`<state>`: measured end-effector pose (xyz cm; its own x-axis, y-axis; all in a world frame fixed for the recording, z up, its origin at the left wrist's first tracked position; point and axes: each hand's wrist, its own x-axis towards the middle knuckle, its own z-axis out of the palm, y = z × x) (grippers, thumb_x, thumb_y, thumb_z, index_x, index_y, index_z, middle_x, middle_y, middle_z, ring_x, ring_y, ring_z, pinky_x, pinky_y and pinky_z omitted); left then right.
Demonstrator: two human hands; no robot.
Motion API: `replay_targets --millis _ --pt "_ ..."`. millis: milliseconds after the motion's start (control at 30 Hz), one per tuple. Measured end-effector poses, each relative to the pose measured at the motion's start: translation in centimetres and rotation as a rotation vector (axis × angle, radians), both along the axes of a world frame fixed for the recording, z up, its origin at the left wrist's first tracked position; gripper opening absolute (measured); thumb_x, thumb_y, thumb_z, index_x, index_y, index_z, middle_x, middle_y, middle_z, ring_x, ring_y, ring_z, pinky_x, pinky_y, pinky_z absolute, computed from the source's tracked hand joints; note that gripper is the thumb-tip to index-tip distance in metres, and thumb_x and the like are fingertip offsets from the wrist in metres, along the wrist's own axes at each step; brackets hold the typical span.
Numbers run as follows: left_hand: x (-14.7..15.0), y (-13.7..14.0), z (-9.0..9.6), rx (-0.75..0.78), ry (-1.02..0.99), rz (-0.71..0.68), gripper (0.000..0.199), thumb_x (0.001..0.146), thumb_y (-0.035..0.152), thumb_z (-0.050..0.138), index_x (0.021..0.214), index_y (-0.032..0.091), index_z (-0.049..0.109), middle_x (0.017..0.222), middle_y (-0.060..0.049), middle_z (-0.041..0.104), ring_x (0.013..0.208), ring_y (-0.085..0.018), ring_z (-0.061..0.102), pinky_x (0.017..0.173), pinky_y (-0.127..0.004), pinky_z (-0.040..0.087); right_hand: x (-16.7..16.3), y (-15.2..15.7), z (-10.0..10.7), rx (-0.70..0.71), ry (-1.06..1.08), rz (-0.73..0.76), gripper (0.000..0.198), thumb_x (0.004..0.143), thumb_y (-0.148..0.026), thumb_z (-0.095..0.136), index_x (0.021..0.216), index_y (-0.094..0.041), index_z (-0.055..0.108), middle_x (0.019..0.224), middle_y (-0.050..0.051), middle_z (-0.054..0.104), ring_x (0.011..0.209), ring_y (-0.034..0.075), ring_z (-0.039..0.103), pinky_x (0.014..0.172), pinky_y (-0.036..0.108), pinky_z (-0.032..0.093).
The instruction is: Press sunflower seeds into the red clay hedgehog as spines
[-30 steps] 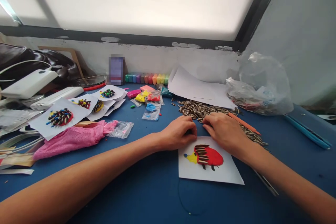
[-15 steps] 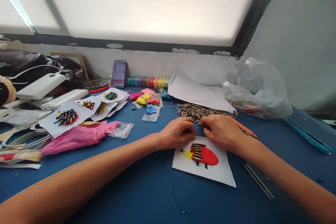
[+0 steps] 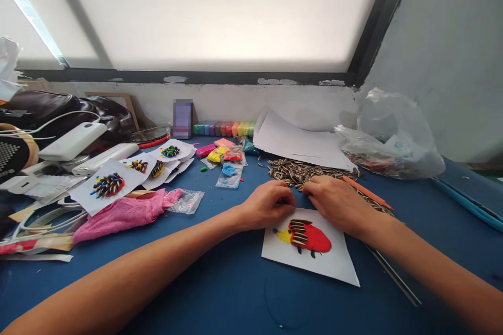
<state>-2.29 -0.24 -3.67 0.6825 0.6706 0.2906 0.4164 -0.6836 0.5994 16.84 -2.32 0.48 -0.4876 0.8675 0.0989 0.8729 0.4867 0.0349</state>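
On the blue table lies a sheet of white paper (image 3: 330,270) with a flat hedgehog figure (image 3: 320,239) on it. Its body is red, its snout yellow, and several striped sunflower seeds (image 3: 299,234) sit in a row behind the head. My left hand (image 3: 269,204) rests at the sheet's upper left corner, fingers curled together; whatever they hold is hidden. Beyond the sheet's top edge, my right hand (image 3: 338,201) has its bent fingers closed at the near side of a pile of sunflower seeds (image 3: 293,170). Its fingertips are partly hidden, so I cannot see what is in them.
Behind the seeds are white sheets (image 3: 298,141) and a clear plastic bag (image 3: 408,146). An orange tool (image 3: 369,193) lies by my right wrist. Leftward are small clay packets (image 3: 229,175), seed-covered pictures (image 3: 129,167), a pink cloth (image 3: 121,214) and a white power bank (image 3: 73,141).
The view has shifted slightly, so everything sits a little lower and further right. Both hands keep nearly the same places beside the paper and seeds.
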Motion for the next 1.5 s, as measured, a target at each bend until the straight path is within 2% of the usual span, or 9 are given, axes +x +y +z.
replay_targets --millis 200,333,467,567,667,833,1033,1267,1500 --pt "0.1 0.3 -0.4 0.017 -0.007 0.0 0.012 0.08 0.005 0.06 0.076 0.015 0.065 0.08 -0.002 0.059 0.077 -0.014 0.054 0.07 -0.025 0.045 0.7 -1.7 0.4 0.15 0.151 -0.062 0.016 0.092 -0.013 0.044 0.09 -0.019 0.058 0.09 0.008 0.067 0.084 0.022 0.064 0.072 0.033 0.047" --pt "0.1 0.2 -0.3 0.024 -0.004 -0.009 0.012 0.08 0.004 0.06 0.075 0.014 0.064 0.082 -0.002 0.06 0.079 -0.014 0.055 0.071 -0.024 0.044 1.2 -4.2 0.5 0.184 0.234 -0.106 0.017 0.095 -0.019 0.04 0.081 -0.021 0.05 0.073 0.003 0.066 0.063 0.018 0.064 0.056 0.029 0.047" --pt "0.1 0.2 -0.3 0.029 0.002 -0.005 0.011 0.082 0.006 0.06 0.077 0.015 0.065 0.084 -0.003 0.061 0.081 -0.015 0.056 0.073 -0.024 0.045 1.3 -5.5 -0.3 0.143 0.321 -0.089 0.017 0.095 -0.022 0.042 0.082 -0.023 0.053 0.058 -0.003 0.061 0.047 0.015 0.06 0.043 0.026 0.045" --pt "0.1 0.3 -0.5 0.029 -0.001 -0.009 0.013 0.083 0.006 0.06 0.077 0.016 0.065 0.085 -0.002 0.061 0.082 -0.015 0.057 0.074 -0.024 0.045 1.3 -5.8 -1.2 0.091 0.425 -0.03 0.019 0.094 -0.02 0.044 0.091 -0.023 0.063 0.078 0.002 0.074 0.069 0.017 0.071 0.059 0.028 0.056" --pt "0.1 0.3 -0.6 0.03 -0.016 -0.013 0.014 0.083 0.005 0.059 0.077 0.016 0.066 0.084 -0.002 0.06 0.081 -0.014 0.056 0.074 -0.025 0.045 1.6 -6.0 -1.7 0.072 0.441 0.013 0.022 0.093 -0.019 0.047 0.106 -0.023 0.065 0.1 0.004 0.076 0.088 0.02 0.073 0.074 0.032 0.059" --pt "-0.1 0.1 -0.8 0.028 -0.073 -0.015 0.012 0.081 0.006 0.059 0.081 0.015 0.067 0.083 -0.003 0.061 0.079 -0.015 0.056 0.072 -0.026 0.046 1.9 -6.6 -1.4 0.095 0.459 -0.001 0.015 0.093 -0.021 0.052 0.093 -0.025 0.066 0.084 0.001 0.074 0.073 0.016 0.071 0.064 0.027 0.056" --pt "-0.7 -0.9 -0.7 0.114 -0.278 0.053 0.031 0.072 -0.004 0.047 0.085 0.015 0.068 0.092 -0.006 0.06 0.089 -0.017 0.056 0.08 -0.031 0.047 1.8 -6.6 -1.4 0.026 0.498 -0.018 0.016 0.092 -0.022 0.052 0.085 -0.025 0.066 0.08 0.001 0.069 0.071 0.016 0.066 0.063 0.027 0.054" --pt "-0.6 -2.5 0.9 -0.086 -0.309 0.049 0.036 0.069 -0.005 0.044 0.088 0.014 0.067 0.088 -0.004 0.06 0.078 -0.014 0.054 0.068 -0.026 0.044 1.9 -6.7 -1.9 -0.094 0.602 -0.113 0.018 0.091 -0.023 0.052 0.089 -0.026 0.07 0.077 0.0 0.071 0.062 0.015 0.065 0.059 0.026 0.054" --pt "-0.7 -3.1 -0.1 -0.199 -0.228 0.064 0.049 0.058 -0.009 0.043 0.096 0.011 0.066 0.086 -0.002 0.055 0.076 -0.012 0.049 0.068 -0.024 0.042 2.0 -6.7 -2.5 -0.101 0.584 -0.1 0.018 0.09 -0.024 0.052 0.087 -0.027 0.069 0.079 -0.001 0.07 0.063 0.014 0.065 0.057 0.026 0.054"
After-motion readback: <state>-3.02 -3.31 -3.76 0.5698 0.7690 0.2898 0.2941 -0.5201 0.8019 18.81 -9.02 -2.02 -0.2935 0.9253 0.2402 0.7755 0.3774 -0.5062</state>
